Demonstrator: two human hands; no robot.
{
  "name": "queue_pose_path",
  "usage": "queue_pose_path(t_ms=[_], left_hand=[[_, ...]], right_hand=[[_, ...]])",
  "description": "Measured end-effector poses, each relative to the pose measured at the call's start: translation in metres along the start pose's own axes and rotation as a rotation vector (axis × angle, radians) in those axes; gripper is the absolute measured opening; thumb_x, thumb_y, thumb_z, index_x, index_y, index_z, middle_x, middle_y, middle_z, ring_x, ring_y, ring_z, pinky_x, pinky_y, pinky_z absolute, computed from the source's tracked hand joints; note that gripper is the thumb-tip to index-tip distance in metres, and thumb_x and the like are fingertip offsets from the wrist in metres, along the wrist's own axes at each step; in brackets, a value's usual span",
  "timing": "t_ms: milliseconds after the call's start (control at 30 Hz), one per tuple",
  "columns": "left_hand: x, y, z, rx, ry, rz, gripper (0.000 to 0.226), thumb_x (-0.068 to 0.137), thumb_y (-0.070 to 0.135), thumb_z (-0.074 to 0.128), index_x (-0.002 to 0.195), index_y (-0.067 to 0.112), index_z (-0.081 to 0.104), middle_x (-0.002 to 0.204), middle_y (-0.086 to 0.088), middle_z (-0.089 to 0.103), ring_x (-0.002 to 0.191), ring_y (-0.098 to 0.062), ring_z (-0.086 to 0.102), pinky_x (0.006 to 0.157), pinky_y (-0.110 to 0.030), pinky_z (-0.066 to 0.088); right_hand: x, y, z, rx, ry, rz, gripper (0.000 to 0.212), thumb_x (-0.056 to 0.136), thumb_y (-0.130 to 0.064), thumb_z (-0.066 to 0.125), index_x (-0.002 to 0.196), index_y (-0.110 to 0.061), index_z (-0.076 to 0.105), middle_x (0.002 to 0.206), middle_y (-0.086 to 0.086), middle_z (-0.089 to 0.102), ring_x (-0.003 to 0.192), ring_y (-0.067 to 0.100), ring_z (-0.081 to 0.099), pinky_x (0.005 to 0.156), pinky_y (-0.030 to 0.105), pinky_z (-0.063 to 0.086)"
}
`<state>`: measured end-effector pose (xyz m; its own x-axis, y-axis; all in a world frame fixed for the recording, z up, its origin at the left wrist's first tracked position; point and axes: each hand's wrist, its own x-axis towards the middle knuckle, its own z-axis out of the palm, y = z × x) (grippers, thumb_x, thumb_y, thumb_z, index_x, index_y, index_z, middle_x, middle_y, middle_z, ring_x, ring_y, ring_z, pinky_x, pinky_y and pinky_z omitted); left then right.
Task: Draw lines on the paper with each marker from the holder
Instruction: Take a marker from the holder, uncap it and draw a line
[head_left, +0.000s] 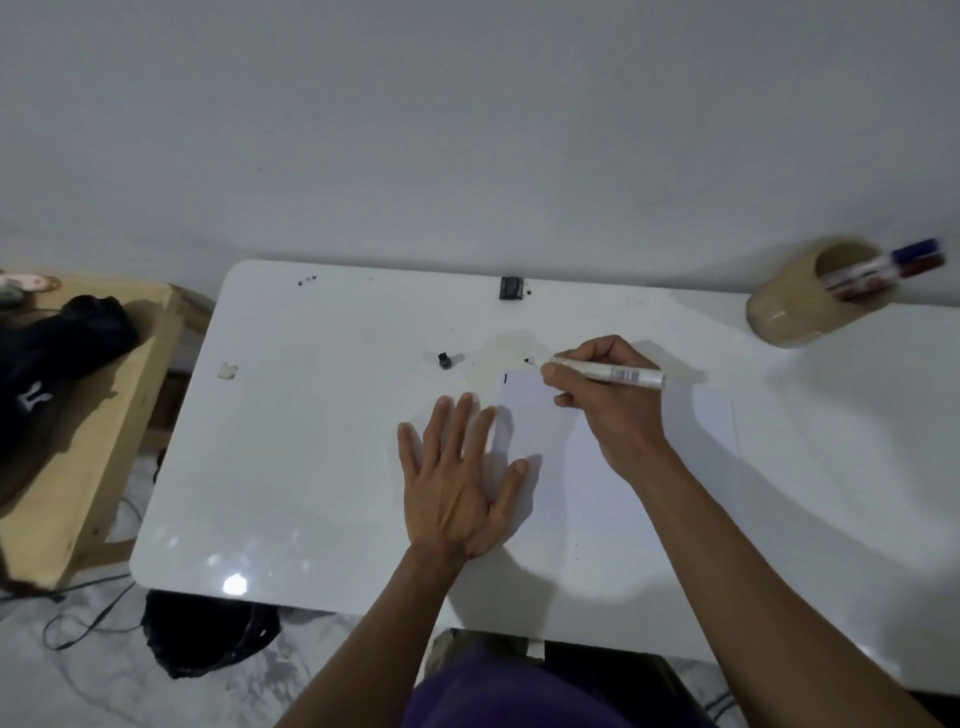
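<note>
A white sheet of paper (639, 467) lies on the white table (291, 447). My right hand (608, 405) grips an uncapped black marker (613, 371), its tip just past the paper's far left corner. A short black line (505, 379) marks that corner. My left hand (462, 478) lies flat with fingers spread, its thumb side on the paper's left edge. The marker's black cap (444, 360) rests on the table to the left of the tip. A beige holder (810, 296) stands at the far right with a blue marker (898, 260) and a red marker (883, 278) in it.
A small black clip (511, 288) sits at the table's far edge by the wall. A wooden bench (88, 436) with a black cap on it stands to the left. A black bag (208, 634) and cables lie on the floor under the table's near-left corner.
</note>
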<state>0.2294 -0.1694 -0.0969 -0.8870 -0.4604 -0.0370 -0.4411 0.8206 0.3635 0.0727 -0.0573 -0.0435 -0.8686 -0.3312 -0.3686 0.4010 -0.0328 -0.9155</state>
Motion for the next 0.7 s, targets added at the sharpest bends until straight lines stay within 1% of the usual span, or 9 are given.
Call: queue_pose_path(t_ms=[100, 133, 200, 267, 367, 433, 500, 600, 700], left_hand=[[0.014, 0.006, -0.02, -0.239, 0.119, -0.184, 0.053, 0.094, 0.056, 0.044, 0.133, 0.019, 0.049, 0.139, -0.005, 0.056, 0.132, -0.028, 0.051, 0.112, -0.052, 0.037], [0.023, 0.005, -0.027, -0.266, 0.165, -0.236, 0.047, 0.095, 0.049, 0.048, 0.131, 0.018, 0.05, 0.134, -0.006, 0.057, 0.126, -0.029, 0.054, 0.107, -0.049, 0.039], [0.048, 0.0, -0.039, -0.269, 0.167, -0.298, 0.041, 0.098, 0.039, 0.052, 0.134, 0.02, 0.049, 0.134, -0.006, 0.056, 0.124, -0.028, 0.055, 0.103, -0.047, 0.039], [0.072, -0.008, -0.048, -0.23, 0.1, -0.283, 0.041, 0.099, 0.035, 0.053, 0.138, 0.022, 0.049, 0.135, -0.007, 0.056, 0.123, -0.029, 0.055, 0.102, -0.048, 0.041], [0.092, -0.016, -0.052, -0.101, -0.008, -0.16, 0.036, 0.1, 0.026, 0.054, 0.135, 0.017, 0.058, 0.129, -0.011, 0.061, 0.118, -0.034, 0.059, 0.098, -0.049, 0.047], [0.097, -0.02, -0.051, 0.002, -0.046, -0.093, 0.03, 0.1, 0.02, 0.053, 0.125, 0.011, 0.066, 0.119, -0.013, 0.066, 0.11, -0.037, 0.061, 0.093, -0.046, 0.049], [0.097, -0.024, -0.05, 0.02, -0.046, -0.093, 0.024, 0.1, 0.015, 0.051, 0.113, 0.006, 0.07, 0.107, -0.016, 0.067, 0.099, -0.04, 0.063, 0.085, -0.045, 0.051], [0.093, -0.031, -0.051, 0.05, -0.072, -0.111, 0.021, 0.1, 0.014, 0.05, 0.093, 0.003, 0.066, 0.093, -0.017, 0.066, 0.086, -0.041, 0.063, 0.074, -0.044, 0.05], [0.078, -0.034, -0.054, 0.03, -0.08, -0.137, 0.02, 0.1, 0.014, 0.052, 0.09, 0.003, 0.066, 0.089, -0.016, 0.069, 0.082, -0.038, 0.065, 0.073, -0.042, 0.05]], right_hand=[[-0.023, -0.005, -0.008, 0.069, -0.004, 0.006, 0.025, 0.08, 0.009, 0.079, 0.077, -0.014, 0.068, 0.089, 0.005, 0.075, 0.079, 0.018, 0.072, 0.067, 0.029, 0.059], [-0.029, -0.004, -0.011, 0.096, 0.001, 0.018, 0.023, 0.081, 0.009, 0.078, 0.078, -0.012, 0.069, 0.091, 0.005, 0.075, 0.082, 0.018, 0.072, 0.069, 0.03, 0.059], [-0.039, -0.001, -0.015, 0.15, 0.031, 0.061, 0.021, 0.083, 0.008, 0.076, 0.081, -0.013, 0.072, 0.096, 0.005, 0.076, 0.088, 0.02, 0.071, 0.071, 0.029, 0.059], [-0.046, 0.0, -0.017, 0.169, 0.064, 0.088, 0.021, 0.085, 0.007, 0.075, 0.085, -0.015, 0.074, 0.1, 0.007, 0.076, 0.091, 0.023, 0.07, 0.07, 0.03, 0.059], [-0.055, -0.003, -0.016, 0.165, 0.107, 0.077, 0.024, 0.084, 0.007, 0.075, 0.092, -0.015, 0.071, 0.096, 0.01, 0.075, 0.085, 0.023, 0.072, 0.067, 0.032, 0.059], [-0.059, -0.004, -0.017, 0.16, 0.142, 0.062, 0.029, 0.083, 0.008, 0.077, 0.095, -0.015, 0.064, 0.095, 0.009, 0.076, 0.082, 0.023, 0.074, 0.065, 0.031, 0.06], [-0.062, -0.006, -0.019, 0.16, 0.165, 0.049, 0.029, 0.083, 0.006, 0.078, 0.093, -0.015, 0.06, 0.094, 0.008, 0.078, 0.082, 0.023, 0.075, 0.065, 0.031, 0.061], [-0.066, -0.011, -0.021, 0.144, 0.195, 0.022, 0.02, 0.085, -0.001, 0.079, 0.091, -0.013, 0.064, 0.091, 0.006, 0.08, 0.083, 0.023, 0.077, 0.065, 0.029, 0.061], [-0.072, -0.015, -0.017, 0.14, 0.217, 0.002, 0.009, 0.091, -0.013, 0.076, 0.097, -0.01, 0.07, 0.09, 0.004, 0.081, 0.085, 0.023, 0.079, 0.064, 0.028, 0.061]])
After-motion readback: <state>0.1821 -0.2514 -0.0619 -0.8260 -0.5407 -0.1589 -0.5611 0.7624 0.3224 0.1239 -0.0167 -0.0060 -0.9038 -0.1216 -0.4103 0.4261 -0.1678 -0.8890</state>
